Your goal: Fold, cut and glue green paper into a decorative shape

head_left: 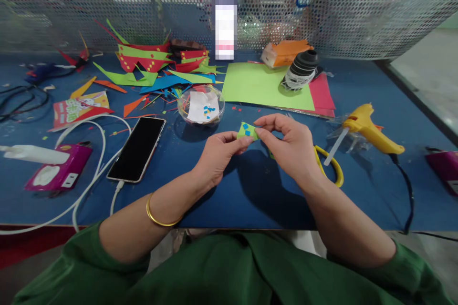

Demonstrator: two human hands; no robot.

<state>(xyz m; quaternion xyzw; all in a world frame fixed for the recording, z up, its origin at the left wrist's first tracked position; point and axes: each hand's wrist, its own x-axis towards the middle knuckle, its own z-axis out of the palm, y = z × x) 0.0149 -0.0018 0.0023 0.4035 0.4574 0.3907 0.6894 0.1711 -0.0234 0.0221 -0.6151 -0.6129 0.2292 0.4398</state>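
A small piece of lime-green paper [243,130] with blue squares on it is held above the blue table between both hands. My left hand [222,152] pinches its lower left side between thumb and fingers. At its right end, my right hand [284,140] grips the paper with thumb and forefinger. Part of the paper is hidden by the fingers, and a bit of green shows below the right hand. Beyond the left hand stands a clear round bowl [183,113] with a white paper slip [196,105] carrying small blue pieces. Yellow-handled scissors [336,171] lie beside my right forearm.
A phone [138,150], white cable and purple power strip [77,157] lie left. Cut paper masks [143,59] and scraps fill the back left. Green sheets [250,83] lie behind my hands under a dark bottle [300,69]. A yellow glue gun [372,128] rests right.
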